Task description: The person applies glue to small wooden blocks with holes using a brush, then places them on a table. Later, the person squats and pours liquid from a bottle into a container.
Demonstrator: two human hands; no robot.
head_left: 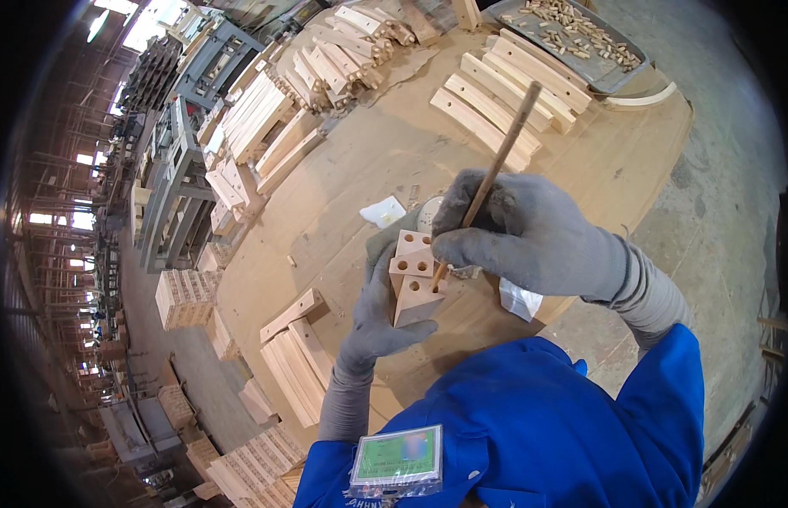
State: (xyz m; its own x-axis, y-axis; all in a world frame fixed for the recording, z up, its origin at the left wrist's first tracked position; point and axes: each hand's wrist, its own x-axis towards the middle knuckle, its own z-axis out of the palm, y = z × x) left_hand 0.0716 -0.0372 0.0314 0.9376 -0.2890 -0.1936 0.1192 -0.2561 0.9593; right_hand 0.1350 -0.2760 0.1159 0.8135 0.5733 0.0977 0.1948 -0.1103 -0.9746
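My left hand (378,309), in a grey glove, is closed around a few pale wooden blocks (416,295) held together. Pairs of round holes show in the block ends facing up. Pinched in the gloved fingers of my right hand (517,229) is a thin wooden stick (508,152), held at a slant. Its lower tip sits at a hole of the nearest block; how deep it goes I cannot tell. Behind my hands, a round pale container (428,213) is partly hidden by my right glove.
A brown-covered table (360,169) carries curved wooden slats (487,118) at the far right and more slat piles (258,114) at the far left. A grey tray (610,80) holds many dowels. White scraps (383,212) lie nearby. Stacked wood (186,298) stands left of the table.
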